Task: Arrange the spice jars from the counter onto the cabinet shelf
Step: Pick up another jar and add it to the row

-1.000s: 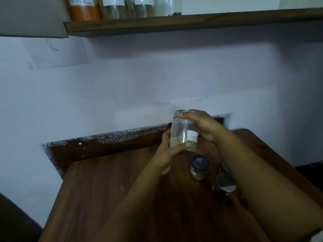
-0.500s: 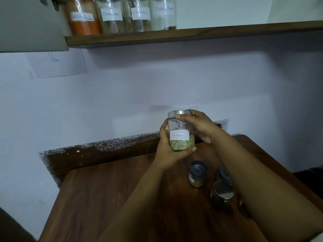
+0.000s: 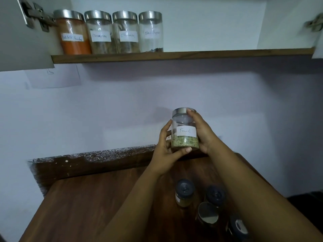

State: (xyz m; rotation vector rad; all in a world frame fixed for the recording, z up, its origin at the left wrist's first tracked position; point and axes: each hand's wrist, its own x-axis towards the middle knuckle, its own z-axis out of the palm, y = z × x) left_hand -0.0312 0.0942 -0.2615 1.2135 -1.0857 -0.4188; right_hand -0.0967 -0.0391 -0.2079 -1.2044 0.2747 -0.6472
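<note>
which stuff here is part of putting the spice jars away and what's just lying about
Part of the job:
fennel jar, held by left hand and right hand
shelf
four jars on the shelf
small jars on the counter

Just there:
paper on the wall
cabinet door

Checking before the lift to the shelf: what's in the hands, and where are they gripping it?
The fennel jar, held upright by both hands: left hand around its lower side and base, right hand along its right side up to the lid.

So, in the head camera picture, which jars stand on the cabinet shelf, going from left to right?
Orange powder jar → first cinnamon jar → second cinnamon jar → black pepper jar.
</note>
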